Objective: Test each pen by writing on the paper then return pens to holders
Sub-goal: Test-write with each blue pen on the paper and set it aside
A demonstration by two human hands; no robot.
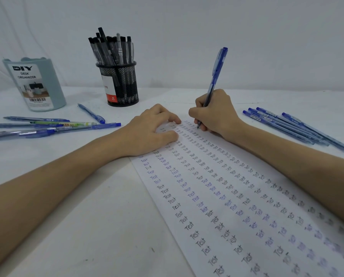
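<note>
A white table (71, 226) runs under my arms, with a pale wall behind it. At the far left stands a light teal desk organizer (40, 84), its label facing me, and in front of it lies a loose scatter of blue pens (47, 128) — one green pen (67, 123) among them, and a single blue pen (91, 113) apart, nearer the black mesh holder (120, 82). That holder is packed with black pens (112, 48) standing upright. My left hand (147, 130) rests on the upper part of the paper (217, 196), fingers loosely bent, fingertips pressing the sheet down, gripping nothing. The paper stretches toward me, covered in columns of the word "Test" in black and blue ink. My right hand (215, 112) is curled round a blue pen (217, 72) — the barrel rises up and away from me, the tip touching the paper near its far end. At the right, well apart from the sheet's edge, lies a tidy row of blue pens (291, 126).
</note>
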